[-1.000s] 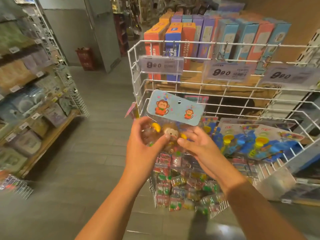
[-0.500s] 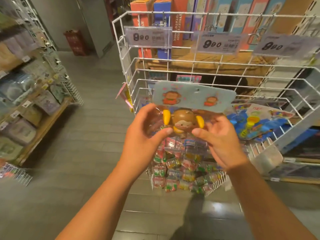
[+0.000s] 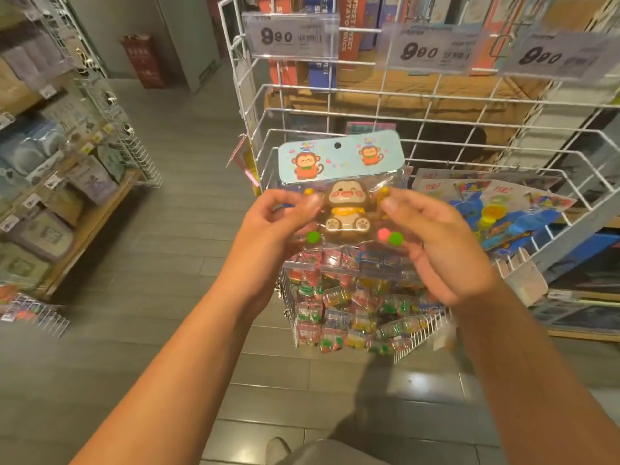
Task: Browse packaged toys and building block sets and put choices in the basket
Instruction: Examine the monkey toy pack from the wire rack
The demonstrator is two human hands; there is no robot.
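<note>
Shop aisle, grey plank floor (image 3: 174, 229). White wire rack (image 3: 335, 105) ahead, three 990 price tags (image 3: 291, 35) along top rail. Monkey toy pack (image 3: 344, 186) held upright in front of rack's near edge, blocking part of bin behind. Left hand (image 3: 268, 226) pinches pack's left side; right hand (image 3: 436, 243) pinches right side. Blue toy packs (image 3: 503, 213) in bin at right. Small colourful packets (image 3: 352, 313) in lower bin, partly hidden by hands. Wooden shelf (image 3: 87, 223) at left.

The monkey toy pack (image 3: 342, 193) has been raised and squared to the camera, its face now upright at frame centre. The left hand (image 3: 268, 226) and right hand (image 3: 436, 243) have spread to its side edges.
</note>
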